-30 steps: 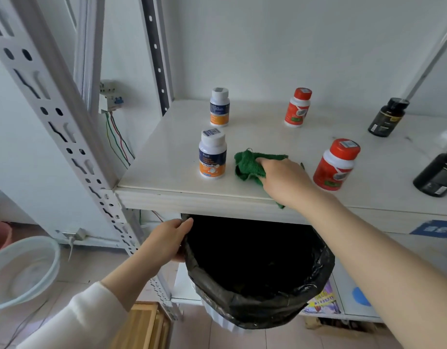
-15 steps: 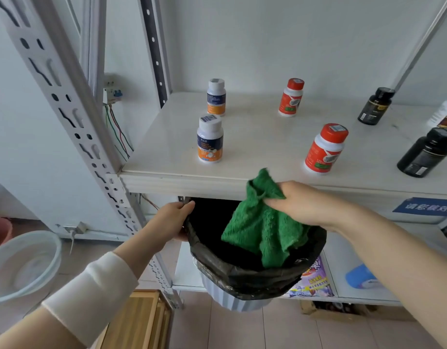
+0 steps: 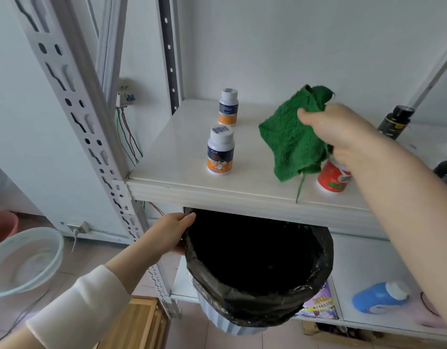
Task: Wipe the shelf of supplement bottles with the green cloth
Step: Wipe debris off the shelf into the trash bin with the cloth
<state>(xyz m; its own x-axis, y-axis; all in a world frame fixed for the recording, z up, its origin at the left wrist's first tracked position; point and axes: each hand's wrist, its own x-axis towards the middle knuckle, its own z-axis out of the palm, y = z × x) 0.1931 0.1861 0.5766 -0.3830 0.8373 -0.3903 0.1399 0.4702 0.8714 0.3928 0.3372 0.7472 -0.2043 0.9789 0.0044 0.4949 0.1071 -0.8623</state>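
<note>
Head camera looks down, close over shelf (image 3: 192,170).

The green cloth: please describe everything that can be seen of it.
The green cloth looks like thick, fuzzy terry fabric, dark green and crumpled. It hangs in the air above the white shelf, pinched near its top by the right hand. Its lower corner droops in front of a red bottle, and a loose thread dangles below. Nothing else appears to touch it.

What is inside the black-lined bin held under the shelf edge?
The bin interior looks uniformly dark; only the black liner shows. No contents are visible, and its bottom is lost in shadow.
</note>
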